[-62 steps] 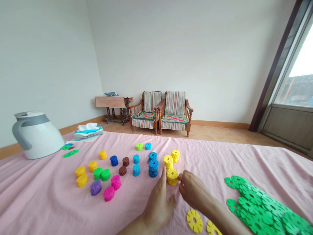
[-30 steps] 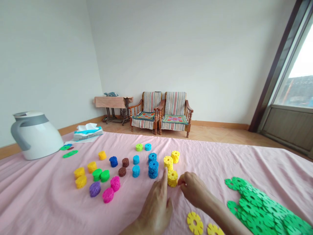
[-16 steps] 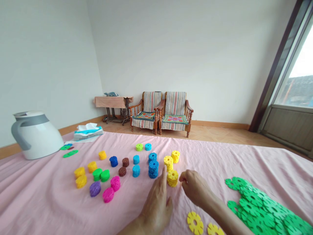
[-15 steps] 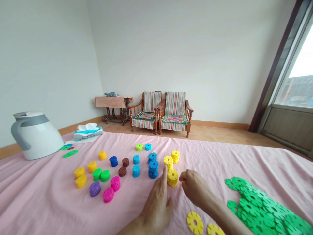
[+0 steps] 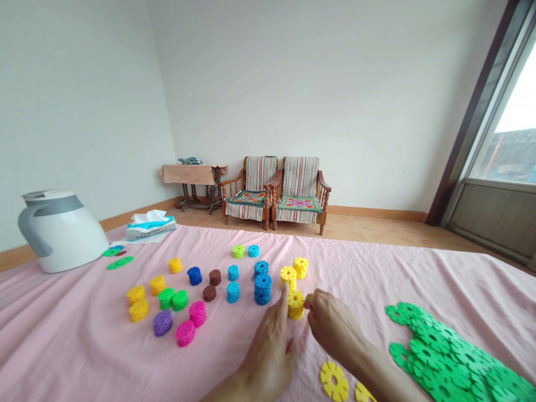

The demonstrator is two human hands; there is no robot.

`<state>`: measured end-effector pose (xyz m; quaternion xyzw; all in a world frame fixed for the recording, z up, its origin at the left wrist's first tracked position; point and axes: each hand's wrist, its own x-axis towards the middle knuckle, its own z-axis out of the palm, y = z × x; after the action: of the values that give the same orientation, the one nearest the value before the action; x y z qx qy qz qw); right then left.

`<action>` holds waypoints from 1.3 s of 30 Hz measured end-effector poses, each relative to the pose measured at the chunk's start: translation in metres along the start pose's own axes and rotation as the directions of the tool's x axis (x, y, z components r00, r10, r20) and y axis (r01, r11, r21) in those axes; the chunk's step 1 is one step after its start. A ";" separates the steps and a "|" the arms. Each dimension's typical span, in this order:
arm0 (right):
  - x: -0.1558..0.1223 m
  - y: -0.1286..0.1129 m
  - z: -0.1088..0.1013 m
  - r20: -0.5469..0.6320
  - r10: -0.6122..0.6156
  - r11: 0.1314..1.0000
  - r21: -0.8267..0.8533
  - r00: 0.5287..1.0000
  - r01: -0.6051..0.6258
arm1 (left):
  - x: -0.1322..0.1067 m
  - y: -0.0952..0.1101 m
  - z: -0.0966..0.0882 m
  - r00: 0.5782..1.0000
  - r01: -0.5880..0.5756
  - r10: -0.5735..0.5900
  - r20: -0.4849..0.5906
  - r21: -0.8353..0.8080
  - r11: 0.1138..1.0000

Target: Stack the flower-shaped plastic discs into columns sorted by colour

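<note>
My left hand lies along the left side of a short stack of yellow notched discs, fingers straight and thumb apart. On the stack's other side, my right hand has its fingers curled in, knuckles at or very close to the discs. I see nothing held in it, though its palm side is hidden. Just beyond stand a second yellow stack, partly covered by my left fingertips, and a third yellow stack. A loose yellow disc lies flat below my right wrist, with another partly hidden by the forearm.
Blue stacks stand left of the yellow ones. Farther left are pink stacks, a purple stack and several other colours. A heap of green discs spreads at right. A jug and tissue box sit at the back left.
My right hand has moved slightly left, closing the gap to the near yellow stack. My left hand stays nearly in place beside it.
</note>
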<state>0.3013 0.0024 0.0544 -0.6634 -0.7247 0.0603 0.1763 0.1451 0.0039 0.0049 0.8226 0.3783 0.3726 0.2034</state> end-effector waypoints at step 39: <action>0.030 0.101 0.039 -0.280 0.226 0.956 0.246 0.933 -0.158 | 0.032 0.056 -0.008 0.954 0.052 -0.105 0.281 0.190 0.980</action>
<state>0.3811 0.0490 -0.0091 -0.7091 -0.6089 0.0538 0.3515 0.1791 -0.0062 0.0588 0.8676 0.4092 0.2036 0.1959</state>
